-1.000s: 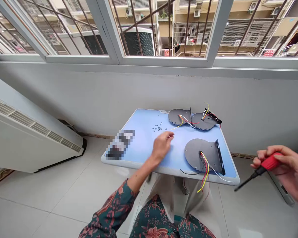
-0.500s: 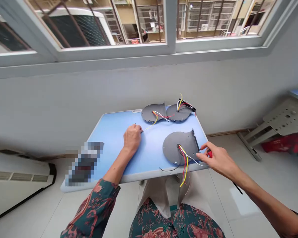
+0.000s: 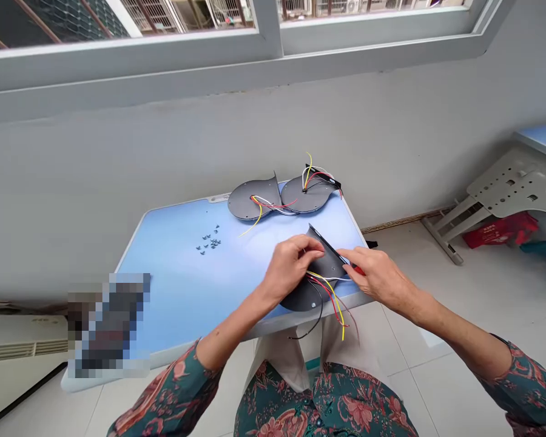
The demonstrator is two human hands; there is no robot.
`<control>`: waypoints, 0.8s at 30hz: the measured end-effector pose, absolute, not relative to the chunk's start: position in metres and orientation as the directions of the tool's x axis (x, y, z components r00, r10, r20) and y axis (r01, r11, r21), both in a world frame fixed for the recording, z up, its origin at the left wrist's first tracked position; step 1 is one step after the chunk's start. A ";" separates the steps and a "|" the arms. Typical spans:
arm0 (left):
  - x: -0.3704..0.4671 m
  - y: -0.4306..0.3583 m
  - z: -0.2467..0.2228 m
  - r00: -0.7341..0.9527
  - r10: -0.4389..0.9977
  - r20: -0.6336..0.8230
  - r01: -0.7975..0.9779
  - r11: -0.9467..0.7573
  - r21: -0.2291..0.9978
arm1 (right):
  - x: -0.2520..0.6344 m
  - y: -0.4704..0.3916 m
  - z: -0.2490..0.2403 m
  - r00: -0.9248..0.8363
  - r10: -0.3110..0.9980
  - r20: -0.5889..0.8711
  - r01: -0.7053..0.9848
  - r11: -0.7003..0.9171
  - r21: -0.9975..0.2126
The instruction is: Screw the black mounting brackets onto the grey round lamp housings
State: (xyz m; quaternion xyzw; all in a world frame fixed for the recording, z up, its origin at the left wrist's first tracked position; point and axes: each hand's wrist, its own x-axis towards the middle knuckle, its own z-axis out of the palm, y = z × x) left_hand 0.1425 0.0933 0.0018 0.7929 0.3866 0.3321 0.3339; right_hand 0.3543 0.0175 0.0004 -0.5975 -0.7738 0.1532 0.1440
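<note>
Grey wired plate (image 3: 316, 276): gripped between both hands, tilted up, probably for access. Left hand (image 3: 291, 264) clasps its top; right hand (image 3: 375, 276) also clenches red screwdriver (image 3: 358, 269). Loose screws (image 3: 209, 243) left of hands.

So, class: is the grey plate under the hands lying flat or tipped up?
Tipped: the grey plate has its far edge raised off the blue table, gripped by the left hand.
</note>
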 end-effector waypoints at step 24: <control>0.153 0.087 -0.031 0.583 0.737 0.342 0.420 -0.634 0.649 | 0.358 0.015 -0.012 -0.169 0.982 0.089 0.806 0.189 -0.561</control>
